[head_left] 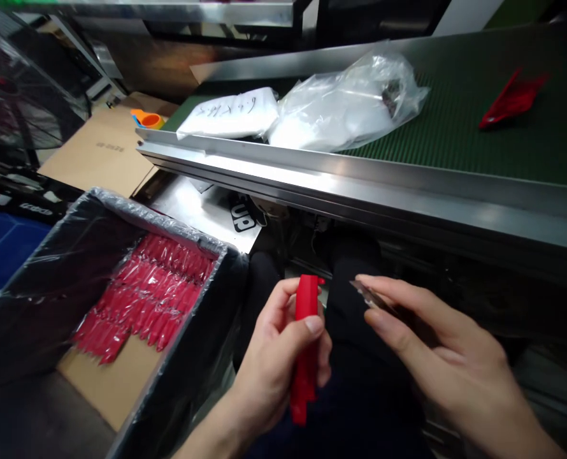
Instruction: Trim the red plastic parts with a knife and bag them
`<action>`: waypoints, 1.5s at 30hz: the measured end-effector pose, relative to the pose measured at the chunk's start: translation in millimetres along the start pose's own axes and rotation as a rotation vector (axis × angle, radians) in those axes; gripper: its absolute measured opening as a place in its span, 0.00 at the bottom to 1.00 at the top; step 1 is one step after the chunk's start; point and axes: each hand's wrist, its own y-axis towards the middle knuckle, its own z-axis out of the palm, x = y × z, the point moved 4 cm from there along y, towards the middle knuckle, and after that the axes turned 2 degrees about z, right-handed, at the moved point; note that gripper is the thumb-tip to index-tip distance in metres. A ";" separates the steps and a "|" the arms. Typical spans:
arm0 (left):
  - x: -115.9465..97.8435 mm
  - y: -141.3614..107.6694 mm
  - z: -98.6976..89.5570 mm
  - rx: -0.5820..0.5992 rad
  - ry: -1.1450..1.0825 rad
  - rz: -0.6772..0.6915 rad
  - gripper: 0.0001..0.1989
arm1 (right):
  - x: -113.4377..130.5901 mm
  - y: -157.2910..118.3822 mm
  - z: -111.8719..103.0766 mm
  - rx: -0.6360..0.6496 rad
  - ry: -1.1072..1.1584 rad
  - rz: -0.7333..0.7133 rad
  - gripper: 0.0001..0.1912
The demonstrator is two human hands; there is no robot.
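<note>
Red part (305, 364) is partly hidden by left hand (276, 347).

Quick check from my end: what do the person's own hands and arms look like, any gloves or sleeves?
The left hand and right hand are both bare: no gloves, and no ring, watch or bracelet shows. No sleeve shows on the visible part of the left forearm or at the right wrist.

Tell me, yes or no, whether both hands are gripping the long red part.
No: only the left hand grips the long red part; the right hand is apart from it, pinching a thin piece.
</note>
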 end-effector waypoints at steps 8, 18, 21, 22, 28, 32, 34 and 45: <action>-7.6 -13.7 13.7 -0.027 0.046 -0.019 0.14 | 36.3 14.4 -8.5 0.033 -0.206 -0.444 0.22; -10.7 -15.5 19.0 -0.015 -0.049 0.064 0.14 | 52.4 13.0 -9.0 -0.005 -0.334 -0.491 0.16; -14.0 -17.8 21.4 -0.027 -0.003 0.040 0.14 | 53.4 13.2 -9.1 -0.016 -0.345 -0.518 0.15; -15.0 -18.5 22.0 -0.029 0.010 0.033 0.14 | 53.4 13.4 -9.0 -0.015 -0.349 -0.524 0.15; -15.2 -19.7 22.0 -0.026 0.025 -0.009 0.15 | 54.3 13.7 -9.4 -0.019 -0.355 -0.546 0.14; -15.1 -19.5 22.0 -0.029 0.024 -0.022 0.15 | 53.7 12.4 -9.4 -0.015 -0.372 -0.549 0.15; -15.3 -19.2 22.1 -0.043 0.017 -0.034 0.15 | 52.4 12.4 -10.0 -0.018 -0.392 -0.541 0.15; -13.9 -18.2 22.1 -0.026 0.057 -0.050 0.16 | 53.2 15.6 -10.5 -0.002 -0.435 -0.562 0.15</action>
